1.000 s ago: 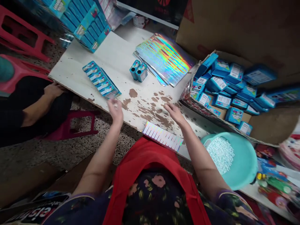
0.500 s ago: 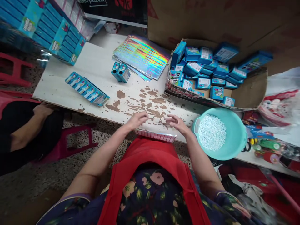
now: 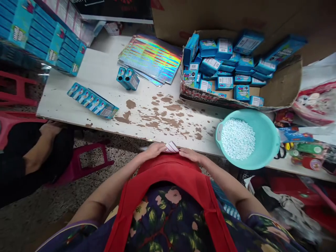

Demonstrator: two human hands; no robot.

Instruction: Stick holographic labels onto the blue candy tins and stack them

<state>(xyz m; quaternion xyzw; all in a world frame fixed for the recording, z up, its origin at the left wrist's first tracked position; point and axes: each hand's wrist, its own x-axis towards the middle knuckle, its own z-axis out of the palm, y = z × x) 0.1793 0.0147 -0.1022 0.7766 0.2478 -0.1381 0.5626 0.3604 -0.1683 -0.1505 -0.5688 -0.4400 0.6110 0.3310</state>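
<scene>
A row of small pale-pink and white packs (image 3: 172, 147) is on my lap at the table's front edge. Only a striped white part of it shows between my hands. My left hand (image 3: 155, 150) is closed over its left side, fingers curled inward. From the right, my right hand (image 3: 190, 154) grips it with the fingertips close to the striped part. The rest of the row is hidden by my hands and the red apron (image 3: 168, 164).
Beyond lies a worn white table (image 3: 147, 129) with a row of blue candy boxes (image 3: 91, 100), two upright blue boxes (image 3: 128, 79) and shiny sheets (image 3: 152, 57). A carton (image 3: 207, 101) of blue boxes and a turquoise basin (image 3: 265, 140) of white candies stand right. Someone's arm (image 3: 38, 148) rests left.
Both hands have come down from above the table edge onto the row of packs in my lap. Most of the row, visible before, is now covered. The view has shifted slightly.
</scene>
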